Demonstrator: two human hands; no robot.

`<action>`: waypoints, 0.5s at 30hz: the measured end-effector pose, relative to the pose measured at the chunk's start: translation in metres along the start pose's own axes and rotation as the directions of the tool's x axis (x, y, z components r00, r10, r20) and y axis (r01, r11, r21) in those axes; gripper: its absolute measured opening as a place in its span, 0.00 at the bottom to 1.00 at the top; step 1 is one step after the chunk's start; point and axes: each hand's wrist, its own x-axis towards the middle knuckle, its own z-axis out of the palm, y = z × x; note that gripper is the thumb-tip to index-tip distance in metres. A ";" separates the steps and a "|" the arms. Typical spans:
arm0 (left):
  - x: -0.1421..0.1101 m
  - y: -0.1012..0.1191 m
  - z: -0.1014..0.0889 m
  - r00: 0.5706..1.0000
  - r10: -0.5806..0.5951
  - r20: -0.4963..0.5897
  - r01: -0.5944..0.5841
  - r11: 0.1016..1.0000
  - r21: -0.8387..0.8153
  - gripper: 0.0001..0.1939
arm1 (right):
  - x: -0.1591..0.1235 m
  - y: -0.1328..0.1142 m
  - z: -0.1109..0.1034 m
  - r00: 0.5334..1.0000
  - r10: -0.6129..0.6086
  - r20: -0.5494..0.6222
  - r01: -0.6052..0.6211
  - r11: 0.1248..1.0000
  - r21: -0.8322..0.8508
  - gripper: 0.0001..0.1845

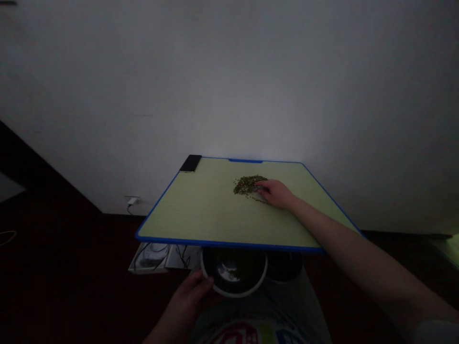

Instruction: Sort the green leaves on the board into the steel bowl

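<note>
The fingers (pixel 263 181) of the right hand (pixel 277 192) are being held curved at the right side of a loose, grainy pile of small green-brown beans (pixel 245 184); whether any bean is being pinched cannot be told. The pile is being carried near the middle of a flat, pale, faintly grained worktop (pixel 201 210), which is being bordered by a smooth blue edge strip. Below the near edge, a round, glossy, dark-lined bowl (pixel 218 274) with a white rim is being gripped at its left side by the left hand (pixel 189 292), the rim being pinched by thumb and fingers. Beside it, a second dark, rounded vessel (pixel 286 265) is being partly hidden. A flat, black, rectangular phone (pixel 191 163) is being supported at the worktop's far left corner, near the plain, matte wall (pixel 229 86).
</note>
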 end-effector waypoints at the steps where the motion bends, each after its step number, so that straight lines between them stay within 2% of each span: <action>1: 0.000 0.000 0.000 1.000 0.000 0.009 0.000 1.000 -0.009 0.18 | 0.000 0.000 0.000 1.000 -0.003 0.002 0.003 1.000 0.002 0.18; 15: -0.002 0.000 0.004 1.000 0.022 -0.009 -0.022 1.000 -0.018 0.19 | 0.003 0.005 0.001 0.999 -0.041 0.027 0.040 0.999 0.032 0.18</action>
